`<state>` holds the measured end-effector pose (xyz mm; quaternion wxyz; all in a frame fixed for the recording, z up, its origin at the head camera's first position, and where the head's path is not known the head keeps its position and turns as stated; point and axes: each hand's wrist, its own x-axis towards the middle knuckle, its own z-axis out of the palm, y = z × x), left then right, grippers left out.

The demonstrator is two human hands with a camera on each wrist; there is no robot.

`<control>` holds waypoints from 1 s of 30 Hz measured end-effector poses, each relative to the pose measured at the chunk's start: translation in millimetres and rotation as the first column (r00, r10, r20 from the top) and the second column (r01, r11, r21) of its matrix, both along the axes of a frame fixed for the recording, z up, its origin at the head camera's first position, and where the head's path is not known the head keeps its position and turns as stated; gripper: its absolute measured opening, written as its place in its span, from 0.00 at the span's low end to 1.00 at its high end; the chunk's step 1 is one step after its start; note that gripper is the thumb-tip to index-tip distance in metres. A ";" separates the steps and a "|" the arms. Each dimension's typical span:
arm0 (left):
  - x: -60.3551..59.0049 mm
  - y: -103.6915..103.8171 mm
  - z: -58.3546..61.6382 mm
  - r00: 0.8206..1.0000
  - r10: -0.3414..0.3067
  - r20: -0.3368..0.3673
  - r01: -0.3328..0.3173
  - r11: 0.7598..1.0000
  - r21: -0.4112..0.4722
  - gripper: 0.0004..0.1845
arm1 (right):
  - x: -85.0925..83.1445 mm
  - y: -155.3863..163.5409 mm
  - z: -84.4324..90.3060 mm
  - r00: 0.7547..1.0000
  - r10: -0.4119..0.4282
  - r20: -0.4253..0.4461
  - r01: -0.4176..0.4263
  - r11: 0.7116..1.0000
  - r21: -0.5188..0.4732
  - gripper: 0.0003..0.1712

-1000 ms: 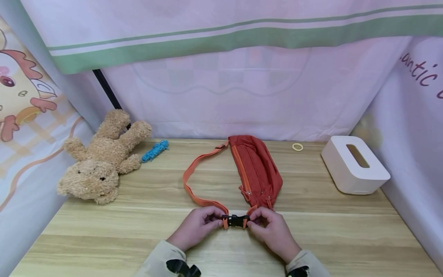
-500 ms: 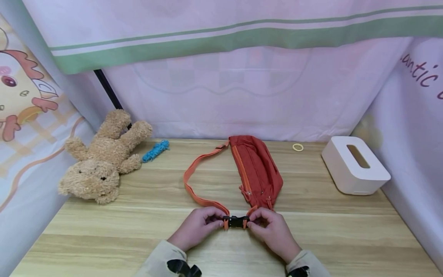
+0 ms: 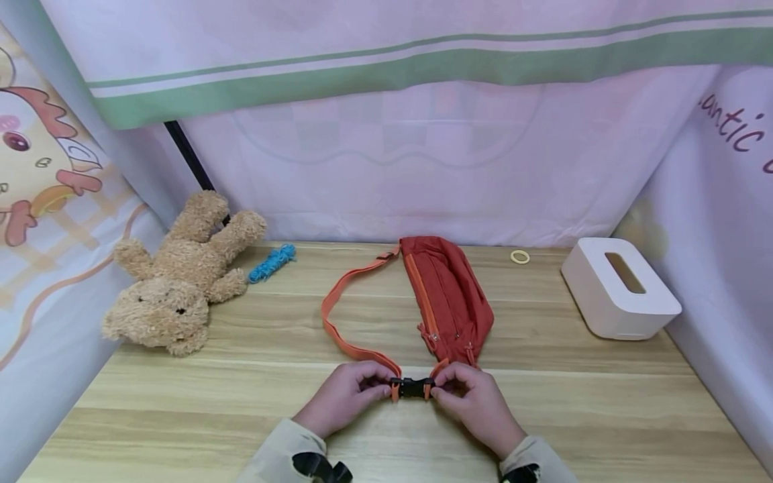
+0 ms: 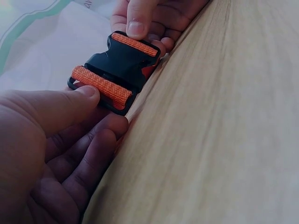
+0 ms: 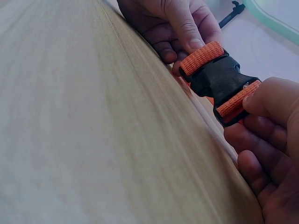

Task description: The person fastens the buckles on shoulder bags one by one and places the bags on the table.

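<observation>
A red waist bag (image 3: pixel 449 295) lies on the table, its orange strap (image 3: pixel 329 315) looping out to the left. At the near end, a black side-release buckle (image 3: pixel 413 387) joins the two strap ends, its halves fitted together. My left hand (image 3: pixel 349 397) pinches the buckle's left end between thumb and fingers, and my right hand (image 3: pixel 474 402) pinches the right end. In the left wrist view the buckle (image 4: pixel 119 63) shows orange webbing threaded through both ends. The right wrist view shows the same buckle (image 5: pixel 219 79) between both thumbs, held close to the tabletop.
A tan teddy bear (image 3: pixel 187 275) lies at the left, head toward me. Beside it is a blue bundle of cord (image 3: pixel 272 263). A cream ring (image 3: pixel 519 257) lies at the back right, near a white tissue box (image 3: pixel 616 295). Curtains hang behind and at both sides.
</observation>
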<state>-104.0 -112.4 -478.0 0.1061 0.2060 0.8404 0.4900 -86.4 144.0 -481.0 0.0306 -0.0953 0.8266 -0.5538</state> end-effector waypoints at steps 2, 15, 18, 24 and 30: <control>0.0 -0.1 0.3 1.000 -0.002 0.003 0.002 1.000 -0.001 0.06 | 0.1 0.0 0.2 1.000 0.001 0.000 -0.001 1.000 0.005 0.06; 0.0 1.0 -0.1 1.000 -0.012 0.006 0.012 1.000 -0.019 0.06 | 0.0 -1.3 -2.5 1.000 0.002 -0.012 -0.002 1.000 0.023 0.10; 0.2 1.1 0.0 1.000 -0.010 0.010 0.011 1.000 -0.016 0.06 | 0.0 -1.2 -2.4 1.000 0.004 -0.009 -0.003 1.000 0.023 0.09; 1.2 0.2 2.2 1.000 -0.004 0.023 0.004 1.000 -0.009 0.06 | 0.3 -1.3 0.1 1.000 0.015 -0.007 -0.014 0.999 0.036 0.09; 2.5 -0.3 3.9 0.999 -0.017 0.047 0.016 1.000 0.015 0.06 | 1.2 -1.0 1.6 1.000 0.012 -0.024 -0.010 0.997 0.073 0.11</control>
